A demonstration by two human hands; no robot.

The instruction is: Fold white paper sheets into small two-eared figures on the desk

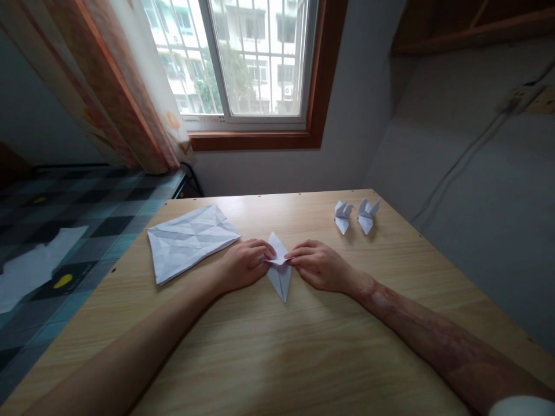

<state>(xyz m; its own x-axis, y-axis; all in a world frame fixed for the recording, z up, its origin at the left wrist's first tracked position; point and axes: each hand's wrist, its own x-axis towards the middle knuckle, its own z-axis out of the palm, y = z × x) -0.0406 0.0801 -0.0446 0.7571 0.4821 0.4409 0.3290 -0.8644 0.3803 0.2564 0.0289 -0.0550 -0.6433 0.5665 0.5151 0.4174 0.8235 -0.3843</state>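
Fingers [265, 252] of the left hand [245, 264] and right hand [318, 266] pinch the fold [280, 270] at its waist, pinning it flat to the table [303, 346] to sharpen the crease.

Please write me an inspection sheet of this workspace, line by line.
Surface: wooden table, light grain, bare near the front edge.
Job's things: folded white paper, a pointed kite shape, flat on the table between both hands.
Clutter: creased white sheet to the left; two small folded paper figures at the far right.
Hands: left hand and right hand pinch the folded paper's middle from either side.
Cables: one cable runs down the right wall from a socket.
Surroundings: window, curtain, checked bedding to the left.
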